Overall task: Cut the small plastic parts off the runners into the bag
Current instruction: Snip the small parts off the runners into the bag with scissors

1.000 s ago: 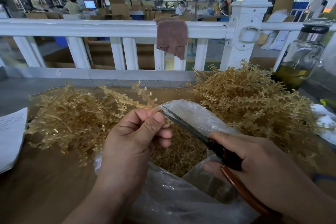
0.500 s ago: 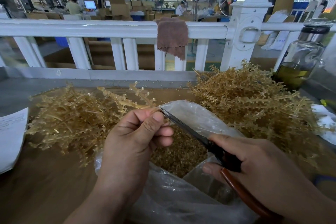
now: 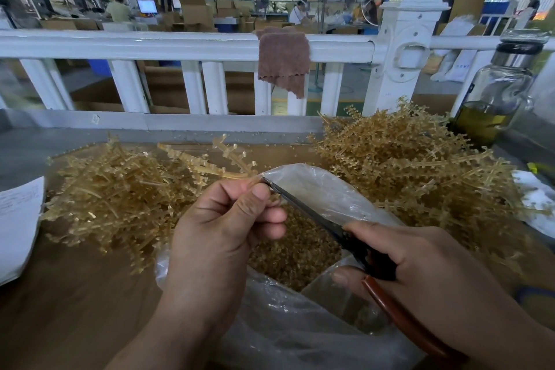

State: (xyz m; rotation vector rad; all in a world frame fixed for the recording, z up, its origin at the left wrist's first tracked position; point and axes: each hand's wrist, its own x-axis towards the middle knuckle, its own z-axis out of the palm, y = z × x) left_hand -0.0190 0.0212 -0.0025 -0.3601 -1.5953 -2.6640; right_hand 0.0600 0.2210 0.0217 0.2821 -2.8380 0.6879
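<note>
My left hand [image 3: 222,228] pinches an amber plastic runner [image 3: 222,159] over the mouth of a clear plastic bag [image 3: 315,186]. The runner's branches with small parts point up and away to the left. My right hand [image 3: 420,273] grips scissors [image 3: 327,225] with red-brown handles. Their blades look nearly closed, and the tip touches the runner right at my left thumb. Cut amber parts [image 3: 288,252] fill the bag's bottom.
A pile of runners [image 3: 114,195] lies left of the bag, and a larger pile [image 3: 420,171] lies to the right. A paper sheet [image 3: 18,225] lies at the far left. A glass bottle [image 3: 495,93] stands at the back right. A white railing [image 3: 180,45] carries a brown cloth [image 3: 283,60].
The scissors' blades have closed on the runner near my left thumb. The runner has shifted slightly left and up in my left hand.
</note>
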